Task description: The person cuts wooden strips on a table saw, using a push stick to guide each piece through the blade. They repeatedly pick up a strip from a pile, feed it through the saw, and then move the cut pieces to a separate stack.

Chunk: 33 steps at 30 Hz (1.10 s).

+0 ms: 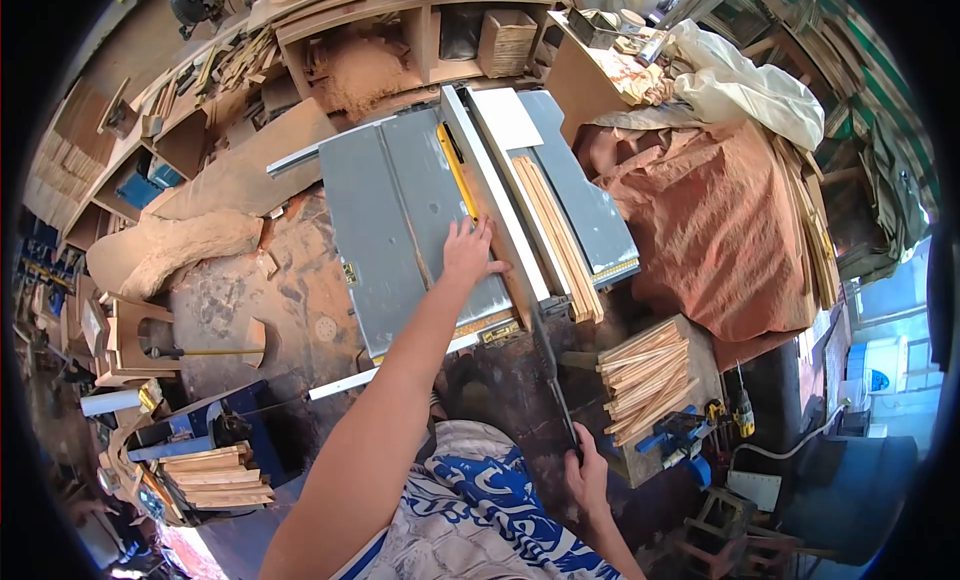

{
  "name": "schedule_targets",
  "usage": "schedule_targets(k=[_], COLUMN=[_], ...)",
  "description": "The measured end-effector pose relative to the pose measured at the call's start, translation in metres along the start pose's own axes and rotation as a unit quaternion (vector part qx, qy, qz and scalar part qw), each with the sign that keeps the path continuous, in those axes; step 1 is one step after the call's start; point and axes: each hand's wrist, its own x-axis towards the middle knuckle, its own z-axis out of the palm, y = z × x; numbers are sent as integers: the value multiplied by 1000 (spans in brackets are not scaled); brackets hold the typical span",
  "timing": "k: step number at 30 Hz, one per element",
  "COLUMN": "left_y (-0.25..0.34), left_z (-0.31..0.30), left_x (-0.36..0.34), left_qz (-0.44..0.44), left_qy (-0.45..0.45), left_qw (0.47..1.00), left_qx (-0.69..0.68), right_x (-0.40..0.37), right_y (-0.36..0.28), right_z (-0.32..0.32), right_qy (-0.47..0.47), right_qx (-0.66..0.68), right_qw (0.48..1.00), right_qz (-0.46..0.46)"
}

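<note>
dark strip sits in the curled right grip (left grip spread).

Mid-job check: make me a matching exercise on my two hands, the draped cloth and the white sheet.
1. Left hand
2. Right hand
3. Draped cloth
4. White sheet

A. reddish-brown
B. at the far end of the grey table
C. at the near end of the yellow strip
D. gripping the dark bar

Pairs: 1-C, 2-D, 3-A, 4-B

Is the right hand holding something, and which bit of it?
Yes, the right hand holds a long dark bar by its near end, the one lowest in the picture.
</note>
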Motion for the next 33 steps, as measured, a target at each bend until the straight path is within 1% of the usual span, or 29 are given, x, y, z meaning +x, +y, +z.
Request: schedule_targets(k=[1, 2, 3, 5, 6, 7, 9, 13, 15, 19, 21, 24, 28, 33], left_y=[0, -1, 0, -1, -2, -3, -4, -5, -6, -12, -15, -22, -35, -58], left_z=[-1, -3, -3, -4, -4, -3, -8, -7, -6, -3, 2, 4, 0, -2], left_x=[0, 1, 0, -1, -1, -1, 3, 1, 3, 9, 13, 24, 44, 72], left_qz=[2, 0, -2, 0, 1, 1, 0, 0, 4, 11, 19, 12, 14, 17], left_qy=[-1, -4, -9, -9, -6, -7, -60, -49, -41, -30, -20, 0, -8, -26], left_qw=[1000, 1000, 1000, 1000, 1000, 1000, 998, 999, 999, 999, 1000, 1000, 1000, 999], left_qx=[-4, -1, 2, -3, -5, -6, -9, -9, -12, -14, -12, -19, -25, -25], right_x=[-7, -10, -8, -1, 5, 9, 18, 26, 31, 40, 45, 58, 77, 107], right_y=[-22, -34, -38, -42, -43, -42, -40, -37, -42, -52, -63, -66, -70, -85], right_z=[-17, -24, -26, -32, -32, -30, -27, -19, -15, -11, -9, -5, 6, 17], right_qy=[-70, -68, -68, -111, -121, -121, -138, -125, -138, -144, -160, -169, -185, -183], right_qx=[-113, -147, -151, -244, -270, -271, -304, -308, -314, -291, -294, -286, -292, -274], right_qw=[991, 986, 986, 963, 955, 955, 942, 942, 939, 946, 942, 943, 938, 944], right_qz=[9, -28, -24, -28, -20, -20, -29, -53, -23, -18, 19, 20, 37, 28])
